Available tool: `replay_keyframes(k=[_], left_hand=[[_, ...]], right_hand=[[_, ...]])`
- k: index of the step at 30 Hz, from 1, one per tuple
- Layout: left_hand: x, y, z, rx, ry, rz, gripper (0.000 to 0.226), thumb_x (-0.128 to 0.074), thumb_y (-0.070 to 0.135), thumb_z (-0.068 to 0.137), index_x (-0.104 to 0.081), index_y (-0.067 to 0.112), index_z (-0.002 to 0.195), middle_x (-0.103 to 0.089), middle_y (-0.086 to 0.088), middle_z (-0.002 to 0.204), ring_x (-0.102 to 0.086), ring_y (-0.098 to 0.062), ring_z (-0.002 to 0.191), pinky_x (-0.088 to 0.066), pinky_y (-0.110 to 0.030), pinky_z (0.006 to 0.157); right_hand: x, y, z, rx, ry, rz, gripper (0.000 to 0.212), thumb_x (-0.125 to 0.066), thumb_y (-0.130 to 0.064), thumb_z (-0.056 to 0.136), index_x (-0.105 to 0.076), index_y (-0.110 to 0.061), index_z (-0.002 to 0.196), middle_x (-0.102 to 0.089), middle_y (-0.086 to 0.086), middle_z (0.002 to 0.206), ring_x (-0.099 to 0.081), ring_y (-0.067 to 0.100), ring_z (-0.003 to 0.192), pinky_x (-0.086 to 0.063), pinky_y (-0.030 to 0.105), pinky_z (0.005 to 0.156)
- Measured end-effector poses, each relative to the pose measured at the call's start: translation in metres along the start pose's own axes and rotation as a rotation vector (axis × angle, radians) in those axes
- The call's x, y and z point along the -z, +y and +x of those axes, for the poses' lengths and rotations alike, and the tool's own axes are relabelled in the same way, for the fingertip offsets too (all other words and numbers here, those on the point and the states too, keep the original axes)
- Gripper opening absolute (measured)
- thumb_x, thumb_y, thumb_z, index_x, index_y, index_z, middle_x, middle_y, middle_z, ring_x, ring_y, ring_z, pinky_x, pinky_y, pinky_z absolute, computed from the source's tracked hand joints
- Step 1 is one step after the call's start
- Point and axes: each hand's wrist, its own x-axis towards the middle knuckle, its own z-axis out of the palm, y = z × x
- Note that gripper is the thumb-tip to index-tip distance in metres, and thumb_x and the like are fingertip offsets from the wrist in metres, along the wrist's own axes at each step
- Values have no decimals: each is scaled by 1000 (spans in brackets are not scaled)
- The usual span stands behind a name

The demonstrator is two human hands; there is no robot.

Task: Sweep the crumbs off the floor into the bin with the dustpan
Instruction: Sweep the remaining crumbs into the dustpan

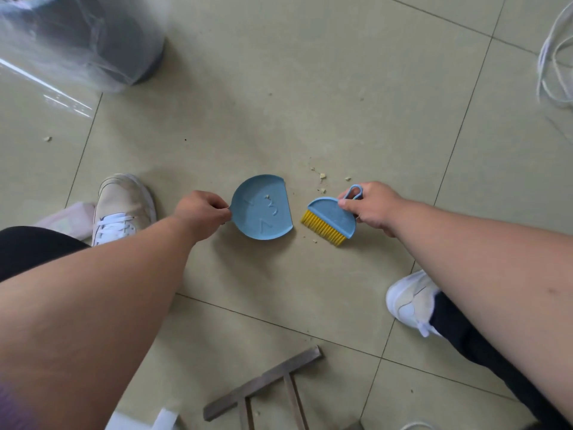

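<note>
A small round blue dustpan (263, 209) lies on the tiled floor, its flat lip facing right. My left hand (201, 212) pinches its handle end. A blue hand brush (333, 217) with yellow bristles is held in my right hand (370, 206), bristles pointing down-left toward the pan's lip and apart from it. A few yellow crumbs (322, 175) lie just beyond the brush, one crumb (266, 197) rests in the pan, and a stray crumb (47, 138) sits far left. The dark bin (102, 41) with a clear plastic liner stands at top left.
My two shoes (122, 206) (409, 301) stand on either side of the pan and brush. A grey metal frame (263, 386) lies on the floor near the bottom edge. White cables (555, 57) coil at the upper right.
</note>
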Motion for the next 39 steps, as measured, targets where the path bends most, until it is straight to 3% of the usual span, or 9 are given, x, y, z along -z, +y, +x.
replay_keyframes(k=[5,10,17,20,23,27,33,36,39], left_hand=[[1,0,2,4,-28,-19,10,-75,21,83,-78,13,77,-70,-6,70,-56,-23,57,-52,-30,61],[1,-2,3,1,-25,-13,11,-75,22,84,-79,14,77,-71,-6,71,-59,-23,59,-54,-32,63],[6,-2,4,2,-7,1,12,-76,22,85,-79,14,78,-76,-11,78,-61,-23,61,-58,-34,65],[7,-2,3,14,-7,0,11,-75,20,86,-79,13,78,-76,-11,78,-61,-23,61,-58,-33,65],[5,-1,2,20,-16,-3,12,-75,20,86,-79,12,77,-75,-11,78,-60,-24,61,-57,-33,65],[3,0,2,23,-32,-10,13,-75,21,86,-78,13,76,-72,-7,74,-60,-24,61,-55,-31,63],[2,4,1,34,-48,-18,14,-74,20,87,-79,10,79,-71,-10,75,-59,-25,61,-52,-27,59],[1,10,1,32,-53,-27,16,-73,21,88,-77,7,81,-68,-10,73,-58,-26,61,-49,-25,56],[0,14,2,31,-53,-26,16,-74,22,89,-77,8,81,-67,-10,72,-59,-25,62,-47,-24,53]], right_hand=[[28,-14,16,42,195,18,8,-72,-24,90,-73,-23,82,-74,2,87,-67,18,80,-58,43,87],[49,-26,23,52,271,121,5,-71,-24,91,-73,-23,86,-75,2,92,-69,18,83,-58,37,81],[33,-30,-2,-61,-187,113,12,-69,-12,96,-71,-9,107,-70,8,95,-66,18,84,-53,25,65],[4,-20,-14,-96,-260,77,10,-69,-11,96,-72,-10,106,-71,5,91,-66,15,80,-52,23,61],[-20,-9,-17,-111,-238,71,10,-70,-11,95,-74,-9,104,-72,6,90,-67,14,78,-56,25,61],[-23,-4,-9,-17,-167,-125,11,-74,-17,91,-77,-11,101,-76,10,100,-72,26,99,-58,42,90],[27,-23,11,3,95,-30,6,-74,-21,91,-74,-20,85,-76,9,95,-68,22,86,-58,45,87],[56,-38,16,-11,105,102,5,-69,-17,96,-72,-19,93,-71,3,89,-68,19,84,-59,27,66],[81,-48,10,-29,-86,51,9,-67,-13,98,-70,-12,107,-69,2,91,-66,14,82,-52,15,54]])
